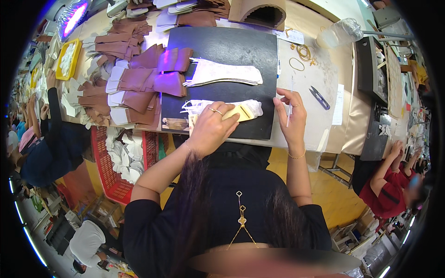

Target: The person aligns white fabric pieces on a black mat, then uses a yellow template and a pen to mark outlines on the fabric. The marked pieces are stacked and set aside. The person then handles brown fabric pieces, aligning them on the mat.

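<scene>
Left hand (211,127) pressed flat on the white piece (222,110) at the black mat's (222,46) near edge, pinning it for marking, while right hand (291,116) pinched what looked like a thin pen (289,109).

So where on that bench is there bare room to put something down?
Bare patches: the upper black rectangular mat, above the white shoe-shaped pieces, and pale tabletop between yellow rubber bands and small dark snips. The stacked brown leather pieces crowd the left.
</scene>
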{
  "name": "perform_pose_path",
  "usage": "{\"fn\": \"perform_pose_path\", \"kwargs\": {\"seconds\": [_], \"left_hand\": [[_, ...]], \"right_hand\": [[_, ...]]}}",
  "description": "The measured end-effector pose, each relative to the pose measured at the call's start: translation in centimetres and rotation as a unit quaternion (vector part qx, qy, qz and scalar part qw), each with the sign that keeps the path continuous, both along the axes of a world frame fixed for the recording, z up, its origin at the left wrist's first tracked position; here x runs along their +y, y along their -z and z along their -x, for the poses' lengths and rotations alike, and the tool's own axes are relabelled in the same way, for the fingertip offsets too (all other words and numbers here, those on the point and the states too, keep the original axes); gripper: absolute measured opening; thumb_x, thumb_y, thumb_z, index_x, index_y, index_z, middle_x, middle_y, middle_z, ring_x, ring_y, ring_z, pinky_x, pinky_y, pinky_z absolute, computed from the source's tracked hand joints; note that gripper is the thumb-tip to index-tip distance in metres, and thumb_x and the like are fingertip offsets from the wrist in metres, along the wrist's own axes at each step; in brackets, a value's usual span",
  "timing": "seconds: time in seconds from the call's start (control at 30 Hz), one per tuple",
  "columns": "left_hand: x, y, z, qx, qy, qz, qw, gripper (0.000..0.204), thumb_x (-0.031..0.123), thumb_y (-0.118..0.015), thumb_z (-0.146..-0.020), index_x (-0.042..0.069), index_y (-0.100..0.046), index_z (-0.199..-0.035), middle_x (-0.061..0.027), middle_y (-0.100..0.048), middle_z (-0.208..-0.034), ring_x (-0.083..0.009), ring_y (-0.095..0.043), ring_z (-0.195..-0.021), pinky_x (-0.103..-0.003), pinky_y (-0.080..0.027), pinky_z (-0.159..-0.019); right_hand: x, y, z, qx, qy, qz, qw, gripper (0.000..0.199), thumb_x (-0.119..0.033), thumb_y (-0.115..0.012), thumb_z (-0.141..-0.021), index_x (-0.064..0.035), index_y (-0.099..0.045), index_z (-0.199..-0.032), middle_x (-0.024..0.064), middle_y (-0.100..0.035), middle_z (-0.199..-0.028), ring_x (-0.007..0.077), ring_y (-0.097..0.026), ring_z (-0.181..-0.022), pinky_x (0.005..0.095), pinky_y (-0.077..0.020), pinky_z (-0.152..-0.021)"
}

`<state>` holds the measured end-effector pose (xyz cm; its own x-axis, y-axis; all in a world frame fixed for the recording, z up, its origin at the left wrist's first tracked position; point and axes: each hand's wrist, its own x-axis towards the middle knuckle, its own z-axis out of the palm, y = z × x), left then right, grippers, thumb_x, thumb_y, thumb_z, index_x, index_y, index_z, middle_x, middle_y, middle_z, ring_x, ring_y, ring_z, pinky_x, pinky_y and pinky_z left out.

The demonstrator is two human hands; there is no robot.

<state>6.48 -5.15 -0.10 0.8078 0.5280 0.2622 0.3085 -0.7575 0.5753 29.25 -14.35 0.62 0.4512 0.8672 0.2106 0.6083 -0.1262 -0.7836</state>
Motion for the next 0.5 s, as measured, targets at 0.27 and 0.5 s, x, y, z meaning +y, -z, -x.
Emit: {"fn": "perform_pose_path", "kwargs": {"seconds": [0.27, 0.5], "left_hand": [[-1.1, 0.6, -0.9, -0.017, -0.037, -0.035, 0.999, 0.024, 0.01, -0.08, -0.078, 0.005, -0.074, -0.1, -0.01, -0.068, -0.112, -0.029, -0.063, -0.103, -0.041, -0.051, -0.089], [-1.2, 0.7, -1.0, 0.022, -0.029, -0.093, 0.995, 0.027, 0.015, -0.079, -0.079, 0.006, -0.073, -0.104, -0.0101, -0.07, -0.117, -0.0265, -0.063, -0.102, -0.04, -0.051, -0.085]], "right_hand": [[-0.1, -0.6, 0.2, 0.022, -0.008, -0.035, 0.999, 0.022, -0.006, -0.066, -0.095, -0.0031, -0.07, -0.116, 0.0116, -0.068, -0.1, 0.0238, -0.063, -0.089, 0.0332, -0.0513, -0.081], [-0.6, -0.5, 1.7, 0.06, -0.127, -0.053, 0.989, 0.015, -0.007, -0.067, -0.094, -0.0032, -0.073, -0.108, 0.0131, -0.072, -0.1, 0.0269, -0.068, -0.093, 0.0368, -0.0527, -0.086]]}}
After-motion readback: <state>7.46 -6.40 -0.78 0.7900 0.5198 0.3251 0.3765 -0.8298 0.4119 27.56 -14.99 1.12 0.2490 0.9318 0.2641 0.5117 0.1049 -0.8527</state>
